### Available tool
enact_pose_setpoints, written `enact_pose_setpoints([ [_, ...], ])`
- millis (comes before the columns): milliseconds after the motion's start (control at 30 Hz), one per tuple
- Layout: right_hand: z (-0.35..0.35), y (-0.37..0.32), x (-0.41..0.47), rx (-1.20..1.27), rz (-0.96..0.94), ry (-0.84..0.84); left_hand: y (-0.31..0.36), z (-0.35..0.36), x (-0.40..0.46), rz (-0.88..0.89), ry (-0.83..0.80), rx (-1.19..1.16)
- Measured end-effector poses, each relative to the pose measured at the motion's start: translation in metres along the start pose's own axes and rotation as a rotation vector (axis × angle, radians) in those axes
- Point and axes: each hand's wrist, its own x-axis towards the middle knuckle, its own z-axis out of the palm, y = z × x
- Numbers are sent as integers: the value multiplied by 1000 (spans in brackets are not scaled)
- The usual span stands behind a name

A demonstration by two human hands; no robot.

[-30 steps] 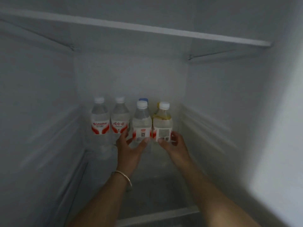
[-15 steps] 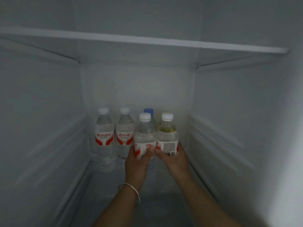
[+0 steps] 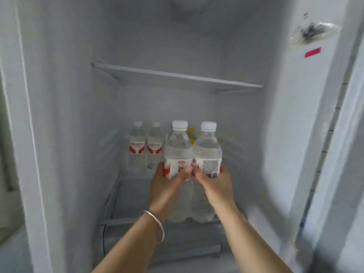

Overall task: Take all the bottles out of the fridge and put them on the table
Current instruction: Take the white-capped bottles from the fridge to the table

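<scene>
Hands each grip one bottle: left hand [image 3: 166, 181] on left bottle [image 3: 178, 152], right hand [image 3: 215, 179] on right bottle [image 3: 208, 152]. Risk: bottles touch, single-handed low grips could slip, or knock the shelf [image 3: 177, 75].

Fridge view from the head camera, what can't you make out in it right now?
- Yellow-capped bottle: mostly hidden behind the two held bottles.
- Label print on the left-hand bottle and right-hand bottle: blurred, partly covered by the left hand and right hand.
- The table: outside the frame.
- Dark smudge on the fridge's right side: too blurred to identify.
</scene>
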Motion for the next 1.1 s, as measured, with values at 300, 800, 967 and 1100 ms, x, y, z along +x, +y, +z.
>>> enact_pose_setpoints([
  [300, -104, -93, -189, -133, 77, 342, 66, 37, -179, -70, -366, -107],
  [800, -366, -192, -458, -329, 102, 813, 127, 221, -481, -192, -807, -171],
  [967, -470, -207, -514, -423, 204, 909, 134, 294, -555, -233, -835, -138],
  [1100, -537, -204, -537, -469, 277, 983, 130, 349, -595, -265, -817, -118],
])
